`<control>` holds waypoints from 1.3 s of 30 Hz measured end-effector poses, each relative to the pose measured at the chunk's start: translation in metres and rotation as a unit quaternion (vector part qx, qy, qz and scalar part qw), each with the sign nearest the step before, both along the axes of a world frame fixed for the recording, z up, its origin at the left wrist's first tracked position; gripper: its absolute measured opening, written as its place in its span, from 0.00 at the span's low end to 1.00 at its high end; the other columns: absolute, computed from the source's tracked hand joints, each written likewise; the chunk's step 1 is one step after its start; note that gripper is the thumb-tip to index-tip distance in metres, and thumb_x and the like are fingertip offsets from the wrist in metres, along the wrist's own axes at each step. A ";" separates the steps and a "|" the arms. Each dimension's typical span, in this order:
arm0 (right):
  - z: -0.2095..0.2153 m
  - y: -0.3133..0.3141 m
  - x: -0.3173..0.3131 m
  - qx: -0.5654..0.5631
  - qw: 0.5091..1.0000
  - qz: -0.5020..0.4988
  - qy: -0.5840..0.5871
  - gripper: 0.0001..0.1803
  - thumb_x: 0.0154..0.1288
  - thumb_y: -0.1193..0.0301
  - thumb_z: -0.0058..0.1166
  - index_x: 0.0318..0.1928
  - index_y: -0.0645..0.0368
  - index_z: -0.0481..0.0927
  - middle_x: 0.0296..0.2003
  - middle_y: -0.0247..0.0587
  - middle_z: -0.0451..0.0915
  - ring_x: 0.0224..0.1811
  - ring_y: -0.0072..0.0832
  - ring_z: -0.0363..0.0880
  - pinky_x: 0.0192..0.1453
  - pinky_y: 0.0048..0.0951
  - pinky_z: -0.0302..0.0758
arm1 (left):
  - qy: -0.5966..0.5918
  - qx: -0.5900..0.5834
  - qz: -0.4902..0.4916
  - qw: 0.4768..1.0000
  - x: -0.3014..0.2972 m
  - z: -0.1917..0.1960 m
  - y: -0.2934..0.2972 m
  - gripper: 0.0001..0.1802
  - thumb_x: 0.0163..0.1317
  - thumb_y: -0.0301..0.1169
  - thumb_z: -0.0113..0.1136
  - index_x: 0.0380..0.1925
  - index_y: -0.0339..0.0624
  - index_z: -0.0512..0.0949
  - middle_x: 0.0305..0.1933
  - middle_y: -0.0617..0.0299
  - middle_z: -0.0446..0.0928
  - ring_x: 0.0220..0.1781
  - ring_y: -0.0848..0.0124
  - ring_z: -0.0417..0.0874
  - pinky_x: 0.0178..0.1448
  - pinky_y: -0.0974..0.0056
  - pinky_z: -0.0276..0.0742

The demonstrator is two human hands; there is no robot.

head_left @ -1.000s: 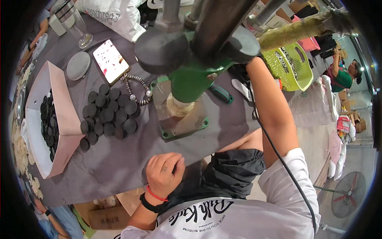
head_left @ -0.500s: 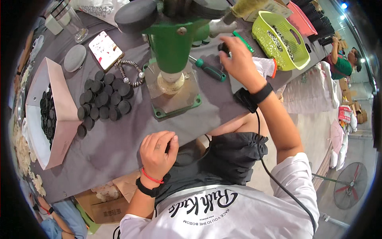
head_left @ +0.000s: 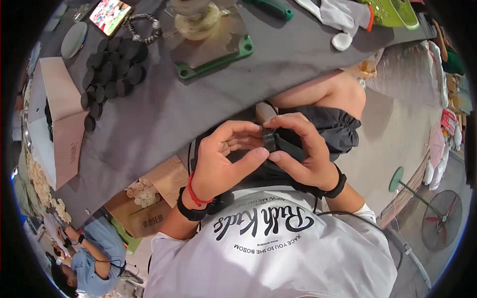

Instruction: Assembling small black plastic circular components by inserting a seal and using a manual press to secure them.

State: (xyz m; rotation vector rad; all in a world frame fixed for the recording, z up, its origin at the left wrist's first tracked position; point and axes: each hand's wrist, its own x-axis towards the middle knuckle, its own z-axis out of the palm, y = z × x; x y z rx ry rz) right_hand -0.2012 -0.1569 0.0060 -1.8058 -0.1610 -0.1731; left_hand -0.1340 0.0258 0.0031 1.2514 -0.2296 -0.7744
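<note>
Now both hands meet over the lap, below the edge of the grey cloth-covered table (head_left: 164,124). The left hand (head_left: 223,161) and the right hand (head_left: 300,151) pinch together one small dark round disc (head_left: 270,140); the disc stands on its edge between the fingertips, with the left thumb under it and the right fingers curved over it. I cannot tell what material the disc is. The left wrist has a red string bracelet (head_left: 195,193) and a black band, and the right wrist has a black strap.

Up and to the left of the hands, on the table, lies a heap of many flat dark round discs (head_left: 112,69). Further left of this heap is an open pale cardboard box (head_left: 59,119) with more dark pieces inside. Straight above the hands stands the green metal base plate of a press (head_left: 213,47), with a pale round part on it. A beaded bracelet (head_left: 141,27) lies just left of this plate. Up and to the right of the hands is a white work glove (head_left: 343,15). Another person in a blue shirt (head_left: 94,258) sits low on the left, well apart.
</note>
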 end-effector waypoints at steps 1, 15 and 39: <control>0.000 -0.001 -0.001 -0.032 0.999 0.005 0.000 0.30 0.51 0.77 0.63 0.56 0.64 0.68 0.48 0.47 0.76 0.47 0.37 0.75 0.52 0.33 0.70 | 0.024 -0.004 -0.007 1.000 -0.002 -0.001 0.000 0.21 0.53 0.22 0.67 0.47 0.32 0.72 0.44 0.58 0.78 0.44 0.73 0.81 0.53 0.68 0.76; -0.012 -0.010 -0.019 -0.134 0.991 0.005 0.015 0.16 0.37 0.88 0.47 0.30 0.59 0.76 0.49 0.48 0.73 0.45 0.44 0.71 0.49 0.37 0.69 | 0.035 -0.001 0.003 0.999 -0.003 0.003 0.008 0.22 0.48 0.17 0.68 0.45 0.29 0.73 0.43 0.57 0.78 0.44 0.73 0.80 0.51 0.69 0.77; 0.001 0.009 0.001 -0.098 0.995 -0.007 -0.019 0.18 0.47 0.76 0.63 0.42 0.61 0.76 0.37 0.48 0.75 0.38 0.39 0.76 0.42 0.32 0.74 | 0.112 -0.006 -0.063 0.992 0.006 0.006 0.014 0.20 0.54 0.18 0.62 0.47 0.29 0.71 0.46 0.55 0.76 0.47 0.73 0.79 0.54 0.69 0.76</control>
